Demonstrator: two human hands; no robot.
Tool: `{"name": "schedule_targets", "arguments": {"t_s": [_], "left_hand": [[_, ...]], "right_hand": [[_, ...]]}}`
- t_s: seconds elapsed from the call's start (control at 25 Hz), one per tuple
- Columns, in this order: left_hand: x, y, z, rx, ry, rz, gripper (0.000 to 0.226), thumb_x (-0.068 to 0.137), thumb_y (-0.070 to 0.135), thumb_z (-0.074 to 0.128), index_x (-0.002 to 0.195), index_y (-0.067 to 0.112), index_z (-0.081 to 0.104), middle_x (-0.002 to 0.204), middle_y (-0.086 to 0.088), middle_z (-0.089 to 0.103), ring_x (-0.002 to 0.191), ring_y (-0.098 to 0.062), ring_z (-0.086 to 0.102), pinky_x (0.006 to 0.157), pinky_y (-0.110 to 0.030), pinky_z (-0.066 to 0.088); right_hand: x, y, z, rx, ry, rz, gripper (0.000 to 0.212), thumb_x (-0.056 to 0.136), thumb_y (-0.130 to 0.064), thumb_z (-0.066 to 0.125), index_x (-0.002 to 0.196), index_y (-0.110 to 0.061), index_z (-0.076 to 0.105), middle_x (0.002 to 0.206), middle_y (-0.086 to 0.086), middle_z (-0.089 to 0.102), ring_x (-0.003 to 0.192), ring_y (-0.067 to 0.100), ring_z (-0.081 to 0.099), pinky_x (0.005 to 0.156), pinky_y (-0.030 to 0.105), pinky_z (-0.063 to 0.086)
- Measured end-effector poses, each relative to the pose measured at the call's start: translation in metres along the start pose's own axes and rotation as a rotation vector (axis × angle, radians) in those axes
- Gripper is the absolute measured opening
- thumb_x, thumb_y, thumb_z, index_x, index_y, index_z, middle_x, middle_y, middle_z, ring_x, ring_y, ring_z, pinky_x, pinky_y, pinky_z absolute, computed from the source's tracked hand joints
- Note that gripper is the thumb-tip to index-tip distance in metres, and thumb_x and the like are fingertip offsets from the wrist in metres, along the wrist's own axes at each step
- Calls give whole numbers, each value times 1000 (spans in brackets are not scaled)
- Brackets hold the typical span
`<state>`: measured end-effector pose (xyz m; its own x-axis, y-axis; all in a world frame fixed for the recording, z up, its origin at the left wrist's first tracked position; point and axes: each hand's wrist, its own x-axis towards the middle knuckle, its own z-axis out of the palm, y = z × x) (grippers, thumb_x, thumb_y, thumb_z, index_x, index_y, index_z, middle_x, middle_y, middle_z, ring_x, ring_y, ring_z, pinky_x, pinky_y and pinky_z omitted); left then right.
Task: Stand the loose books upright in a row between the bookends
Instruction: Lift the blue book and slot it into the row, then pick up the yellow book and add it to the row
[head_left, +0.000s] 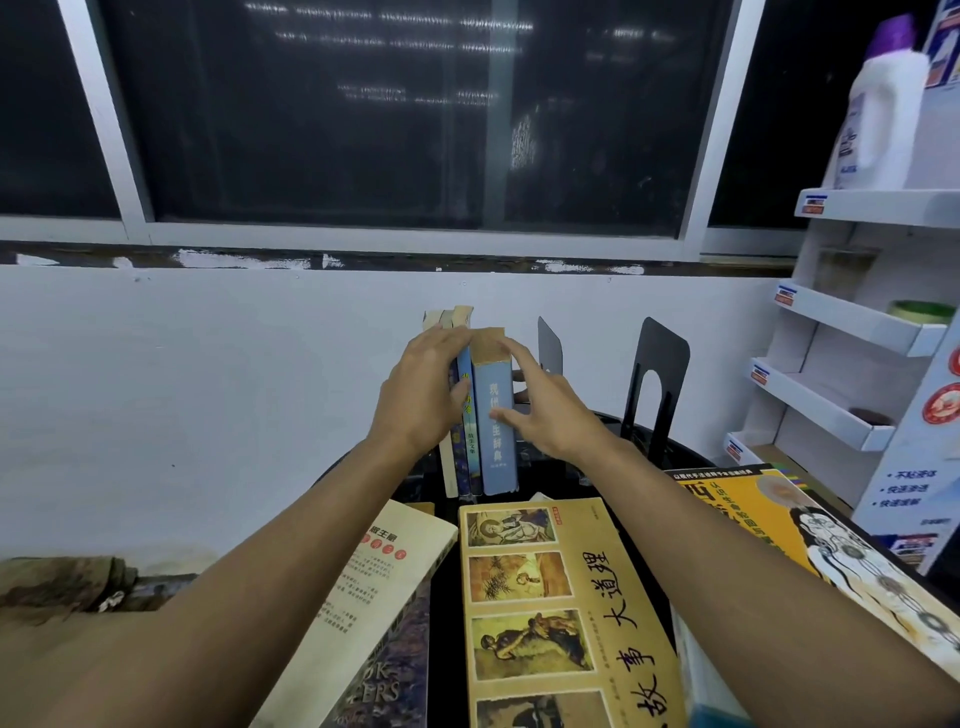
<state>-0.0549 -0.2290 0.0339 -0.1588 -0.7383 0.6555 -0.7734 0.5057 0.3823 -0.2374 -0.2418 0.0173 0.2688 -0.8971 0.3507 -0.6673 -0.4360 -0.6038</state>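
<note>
Several books stand upright in a row at the back of a dark round table (680, 452). The nearest is a pale blue book (496, 431) with a taped spine top. My left hand (421, 389) presses on the row's left side, fingers over the book tops. My right hand (545, 405) rests with spread fingers against the blue book's right side. A black metal bookend (657, 384) stands to the right, with a second bookend (550, 345) behind my right hand. Loose books lie flat in front: a yellow picture-cover book (561, 613), a cream book (374, 597) and an orange book (810, 540).
A white wall and a dark window lie behind the table. On the right stands a white cardboard display shelf (852, 332) holding a white bottle (878, 114) with a purple cap. A brown cloth (67, 582) lies at the lower left.
</note>
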Motion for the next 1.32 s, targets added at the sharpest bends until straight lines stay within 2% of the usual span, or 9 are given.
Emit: {"name": "schedule_targets", "arguments": {"t_s": [0.16, 0.4, 0.64, 0.76, 0.92, 1.0, 1.12, 1.2, 1.32], "left_hand": [[1, 4, -3, -1, -52, -2, 57, 93, 20, 67, 147, 18, 47, 149, -1, 50, 139, -22, 41, 111, -39, 37], [-25, 41, -1, -48, -93, 59, 56, 95, 24, 64, 148, 16, 48, 154, 2, 44, 145, -17, 33, 119, -34, 26], [-61, 95, 11, -136, -268, 64, 53, 97, 40, 60, 146, 26, 47, 149, 9, 47, 138, -12, 41, 108, -23, 29], [-74, 116, 25, -168, -361, 32, 55, 95, 48, 60, 144, 26, 50, 145, 9, 51, 134, -13, 46, 108, -25, 36], [-87, 136, 49, -175, -520, -49, 62, 91, 61, 57, 142, 26, 54, 145, 7, 51, 132, -13, 48, 108, -39, 45], [-91, 147, 58, -185, -571, -72, 56, 90, 62, 57, 135, 29, 59, 138, 10, 54, 127, -13, 52, 100, -34, 48], [-95, 158, 66, -259, -629, -135, 46, 87, 66, 57, 120, 36, 67, 112, 23, 63, 107, -6, 61, 74, -19, 47], [-95, 160, 70, -273, -633, -174, 39, 86, 66, 57, 109, 37, 68, 95, 25, 67, 92, -1, 64, 68, -16, 47], [-94, 162, 74, -269, -639, -200, 30, 87, 66, 57, 100, 40, 66, 83, 24, 66, 81, 2, 65, 64, -17, 47]], "right_hand": [[-10, 1, -13, -48, -84, 56, 103, 91, -32, 73, 159, -33, -3, 155, 9, 41, 136, 23, 48, 108, 36, 43], [-44, 5, -55, -199, -160, 25, 88, 89, -46, 71, 157, -29, 18, 154, 6, 43, 139, 21, 44, 112, 39, 41], [-101, 24, -108, -399, -159, 43, 72, 90, -54, 66, 150, -26, 37, 152, -2, 45, 137, 17, 43, 110, 35, 40], [-134, 42, -138, -454, -152, 106, 65, 90, -55, 64, 144, -24, 46, 143, -1, 52, 127, 15, 49, 99, 27, 40], [-182, 71, -173, -441, -102, 259, 65, 87, -63, 61, 137, -22, 53, 134, -3, 52, 120, 12, 53, 99, 33, 46], [-202, 85, -186, -511, -66, 319, 68, 82, -76, 53, 125, -23, 61, 122, -3, 56, 107, 14, 57, 91, 39, 51], [-219, 103, -193, -555, -55, 360, 78, 75, -89, 40, 102, -22, 71, 97, -1, 68, 83, 14, 63, 78, 41, 54], [-225, 108, -192, -478, -63, 375, 62, 83, -80, 48, 86, -23, 73, 76, -3, 72, 68, 9, 65, 68, 34, 55], [-228, 110, -188, -337, -84, 371, 43, 93, -61, 56, 78, -22, 70, 71, -2, 70, 61, 7, 61, 58, 25, 44]]}}
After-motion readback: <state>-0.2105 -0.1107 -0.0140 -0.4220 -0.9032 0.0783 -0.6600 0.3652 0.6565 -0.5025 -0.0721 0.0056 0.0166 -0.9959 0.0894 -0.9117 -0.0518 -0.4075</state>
